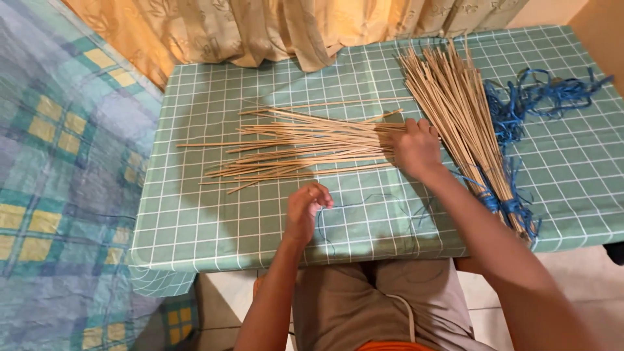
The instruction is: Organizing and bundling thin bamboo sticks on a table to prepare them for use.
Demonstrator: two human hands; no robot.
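Note:
A loose fan of thin pale sticks (292, 144) lies across the middle of the green checked table (201, 221), tips pointing left. My right hand (416, 148) is closed around the right end of this fan, pressing it to the table. My left hand (305, 207) hovers near the table's front edge, fingers pinched on a thin blue string (364, 203) that trails rightward in a loop. A second, bigger bundle of sticks (455, 110) lies at the right, tied near its lower end with blue string (507, 207).
A tangle of blue string (539, 97) lies at the back right. Beige curtains (273, 29) hang behind the table. A blue and yellow checked bedcover (58, 182) fills the left side. My lap in brown shorts (364, 305) is below the table edge.

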